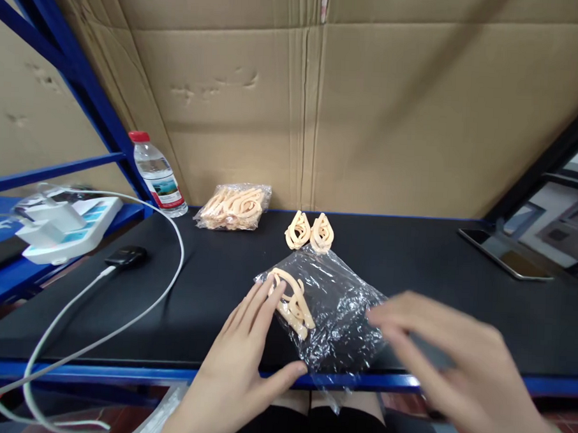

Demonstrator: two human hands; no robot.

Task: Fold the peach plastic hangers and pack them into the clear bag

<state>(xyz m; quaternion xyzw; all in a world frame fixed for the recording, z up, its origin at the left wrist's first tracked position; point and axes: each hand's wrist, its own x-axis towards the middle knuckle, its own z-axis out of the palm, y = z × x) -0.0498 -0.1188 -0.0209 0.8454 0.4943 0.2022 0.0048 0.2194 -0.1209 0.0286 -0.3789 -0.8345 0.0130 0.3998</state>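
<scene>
A clear plastic bag (335, 314) lies crumpled on the black tabletop, its near end hanging past the front edge. At its left part is a beige plastic piece (301, 299), which looks like a folded travel hanger. My left hand (244, 355) is open, with its fingers stretched over the hanger's left side and the bag's edge and the thumb apart. My right hand (455, 358) is smeared by motion at the bag's right edge. Its fingertips come close together there; whether they grip the film I cannot tell. Just behind the bag, two folded beige hangers (298, 231) stand side by side.
A bagged bundle of hangers (234, 206) and a water bottle (159, 176) are at the back left. A white cable (179, 256) loops over the left side near a black device (127, 256) and a power strip (72, 232). A phone (502, 254) lies right. Cardboard (393, 119) walls the back.
</scene>
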